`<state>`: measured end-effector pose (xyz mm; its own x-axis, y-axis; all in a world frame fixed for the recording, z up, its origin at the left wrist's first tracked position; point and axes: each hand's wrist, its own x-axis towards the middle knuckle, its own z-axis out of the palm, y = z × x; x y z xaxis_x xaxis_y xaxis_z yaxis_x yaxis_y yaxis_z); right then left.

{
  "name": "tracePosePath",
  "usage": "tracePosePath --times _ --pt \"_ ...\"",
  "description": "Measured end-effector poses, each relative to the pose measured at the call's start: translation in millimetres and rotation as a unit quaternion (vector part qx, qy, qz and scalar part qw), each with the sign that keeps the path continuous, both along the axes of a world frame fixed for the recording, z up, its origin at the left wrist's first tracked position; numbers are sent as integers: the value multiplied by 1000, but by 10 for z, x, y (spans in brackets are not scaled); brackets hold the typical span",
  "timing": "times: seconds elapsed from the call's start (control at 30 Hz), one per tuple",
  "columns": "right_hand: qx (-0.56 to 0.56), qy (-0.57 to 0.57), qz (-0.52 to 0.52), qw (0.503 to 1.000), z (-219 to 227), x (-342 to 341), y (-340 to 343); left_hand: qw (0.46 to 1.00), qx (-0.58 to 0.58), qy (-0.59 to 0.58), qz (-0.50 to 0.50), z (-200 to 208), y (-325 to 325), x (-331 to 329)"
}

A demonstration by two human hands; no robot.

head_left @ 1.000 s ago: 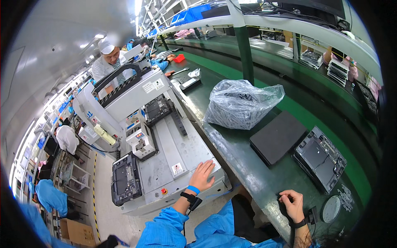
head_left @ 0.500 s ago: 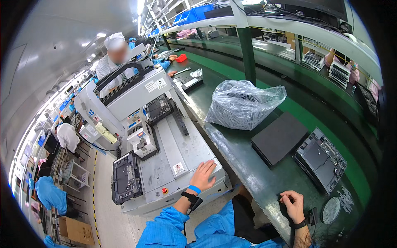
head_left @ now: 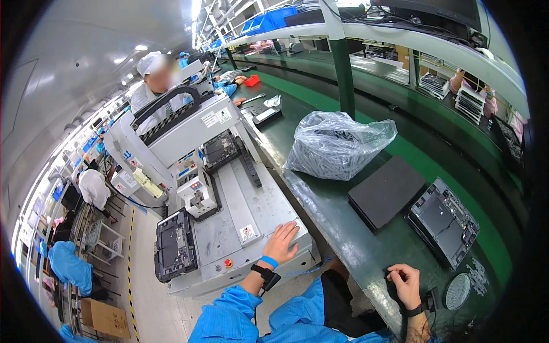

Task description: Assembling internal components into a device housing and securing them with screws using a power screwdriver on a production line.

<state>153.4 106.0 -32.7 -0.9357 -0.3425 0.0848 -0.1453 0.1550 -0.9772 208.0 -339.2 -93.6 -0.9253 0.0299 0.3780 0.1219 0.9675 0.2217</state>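
My left hand (head_left: 280,242) lies flat with fingers apart on the front right corner of a light grey machine (head_left: 231,228). Curled loosely, my right hand (head_left: 405,284) rests on the dark green bench (head_left: 337,214) near its front edge, and I see nothing in it. Beside it are a round dish (head_left: 457,291) and a heap of small grey strips (head_left: 477,276). Farther back on the bench sits an opened laptop base (head_left: 445,224) with its inner parts showing. Two similar laptop bases are on the machine, one at the front left (head_left: 175,246), the other under the gantry (head_left: 220,151).
A clear plastic bag (head_left: 337,146) full of grey pieces and a black flat slab (head_left: 387,191) occupy the bench. The machine bears a red button (head_left: 229,263) at its front. Behind its gantry stands a co-worker (head_left: 151,97). A green shelf post (head_left: 342,77) rises from the bench.
The co-worker behind the machine has shifted slightly to the left. Both my hands and the things around them stay where they were.
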Motion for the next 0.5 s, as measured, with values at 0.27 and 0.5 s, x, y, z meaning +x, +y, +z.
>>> tracePosePath --times 0.27,0.5 --pt "-8 -11 1 1000 11 8 -5 1000 3 2 -1 2 12 6" --pt "0 1 1 1000 23 -1 -6 1000 -10 1 -2 26 17 -3"
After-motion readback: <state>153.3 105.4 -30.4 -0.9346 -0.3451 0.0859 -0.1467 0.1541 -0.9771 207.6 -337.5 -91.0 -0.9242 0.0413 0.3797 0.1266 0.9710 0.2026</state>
